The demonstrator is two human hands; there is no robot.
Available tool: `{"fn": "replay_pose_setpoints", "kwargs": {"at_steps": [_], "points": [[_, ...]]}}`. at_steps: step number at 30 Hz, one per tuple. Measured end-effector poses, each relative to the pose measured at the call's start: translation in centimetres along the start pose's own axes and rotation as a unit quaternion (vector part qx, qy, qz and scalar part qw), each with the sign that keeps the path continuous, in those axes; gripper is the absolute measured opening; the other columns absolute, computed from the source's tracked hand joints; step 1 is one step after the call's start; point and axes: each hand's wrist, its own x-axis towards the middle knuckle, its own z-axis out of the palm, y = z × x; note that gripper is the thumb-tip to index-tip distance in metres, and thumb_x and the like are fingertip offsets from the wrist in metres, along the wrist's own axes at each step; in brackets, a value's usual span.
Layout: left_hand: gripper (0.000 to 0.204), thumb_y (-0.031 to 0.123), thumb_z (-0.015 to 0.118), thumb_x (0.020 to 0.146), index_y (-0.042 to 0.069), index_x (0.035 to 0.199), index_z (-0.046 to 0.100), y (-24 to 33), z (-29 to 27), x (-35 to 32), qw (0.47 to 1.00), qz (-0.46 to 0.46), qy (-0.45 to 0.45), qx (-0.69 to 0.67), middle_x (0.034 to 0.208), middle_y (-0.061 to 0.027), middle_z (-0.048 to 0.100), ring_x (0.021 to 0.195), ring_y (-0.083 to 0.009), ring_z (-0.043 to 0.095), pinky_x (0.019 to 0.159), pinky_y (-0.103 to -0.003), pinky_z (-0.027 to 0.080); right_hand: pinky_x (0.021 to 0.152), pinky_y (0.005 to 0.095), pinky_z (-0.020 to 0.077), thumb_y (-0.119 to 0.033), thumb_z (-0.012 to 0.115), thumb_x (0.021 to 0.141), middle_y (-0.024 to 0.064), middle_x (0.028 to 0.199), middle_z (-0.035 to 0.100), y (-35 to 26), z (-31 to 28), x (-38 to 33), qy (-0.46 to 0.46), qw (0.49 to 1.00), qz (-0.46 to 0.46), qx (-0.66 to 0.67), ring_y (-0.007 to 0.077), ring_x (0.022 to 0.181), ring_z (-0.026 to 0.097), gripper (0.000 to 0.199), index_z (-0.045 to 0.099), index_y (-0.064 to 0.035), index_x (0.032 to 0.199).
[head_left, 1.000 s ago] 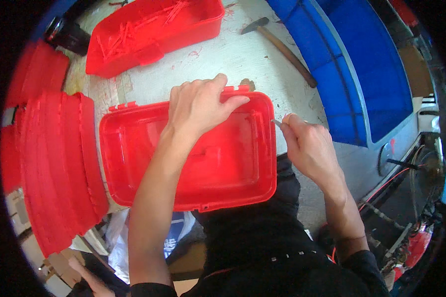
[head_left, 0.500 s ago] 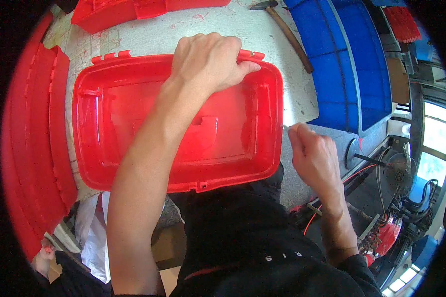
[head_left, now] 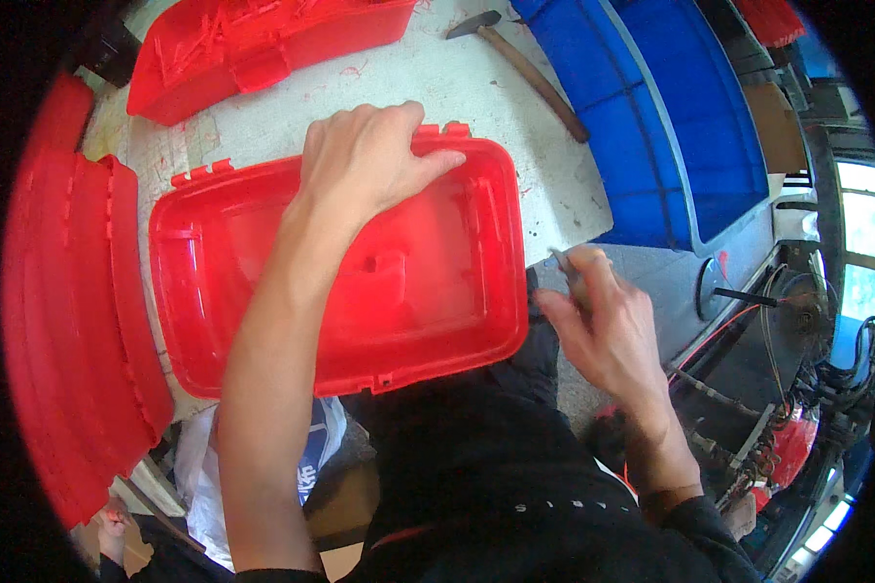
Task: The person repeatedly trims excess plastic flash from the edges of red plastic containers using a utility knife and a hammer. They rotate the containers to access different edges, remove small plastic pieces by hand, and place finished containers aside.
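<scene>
A red plastic box shell (head_left: 501, 248) with hinge tabs on its far edge lies open side up on the near part of the workbench. My left hand (head_left: 365, 160) reaches across it, fingers curled over the far rim and thumb stretched to the right along it. Just off the shell's right side, my right hand (head_left: 612, 335) is closed round a small tool (head_left: 562, 262) with a thin metal tip. The tool's handle is mostly hidden in the fingers, so its kind is unclear. The tip is apart from the shell.
A hammer (head_left: 530, 78) lies on the bench (head_left: 569, 189) beside a large blue crate (head_left: 666, 136). At the back stands a red bin (head_left: 335, 49) holding red scraps. Red shells (head_left: 78, 321) are stacked at left. Another person's hand (head_left: 115, 520) shows at lower left.
The whole view has shifted a little, and the shell is tilted slightly differently. My right hand has turned, so more of the tool shows. The left hand still holds the far rim.
</scene>
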Motion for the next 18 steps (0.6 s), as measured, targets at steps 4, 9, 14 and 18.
{"fn": "replay_pose_setpoints", "kwargs": {"at_steps": [4,9,14,18], "points": [[0.057,0.063,0.068,0.083,0.010,0.102,0.075,0.1,-0.3,-0.1,1.000,0.009,0.011,0.014,0.083,-0.0151,0.074,0.078,-0.0301,0.073,0.070,-0.043,0.056,0.061,0.0450,0.0543,-0.022,0.059,0.097,0.0227,0.080,0.067,-0.4,1.6,3.1,-0.019,1.000,0.000,-0.017,0.0386,0.069,0.068,0.021,0.054,-0.0018,0.102],[0.049,0.056,0.069,0.085,0.008,0.095,0.074,0.3,0.0,-0.4,1.000,-0.004,0.022,-0.004,0.083,-0.0153,0.074,0.080,-0.0329,0.073,0.072,-0.046,0.055,0.063,0.0485,0.0521,-0.017,0.055,0.099,0.0226,0.075,0.066,0.3,0.8,2.8,-0.084,0.992,0.020,-0.098,0.0401,0.070,0.067,0.013,0.060,-0.0051,0.099],[0.055,0.061,0.068,0.084,0.009,0.101,0.075,0.1,0.3,-0.2,1.000,-0.009,0.017,-0.014,0.083,-0.0154,0.074,0.078,-0.0314,0.073,0.070,-0.044,0.057,0.062,0.0500,0.0499,-0.016,0.058,0.097,0.0227,0.073,0.065,0.3,0.7,1.5,-0.079,0.992,0.023,-0.091,0.0424,0.070,0.065,0.011,0.060,-0.0049,0.096],[0.053,0.060,0.068,0.084,0.010,0.099,0.075,-0.2,0.3,-0.2,1.000,0.004,0.020,-0.005,0.084,-0.0152,0.074,0.078,-0.0313,0.073,0.070,-0.044,0.057,0.061,0.0505,0.0491,-0.015,0.057,0.097,0.0230,0.072,0.065,-0.3,1.2,1.5,-0.057,0.993,0.028,-0.099,0.0433,0.069,0.064,0.011,0.059,-0.0047,0.095]]}}
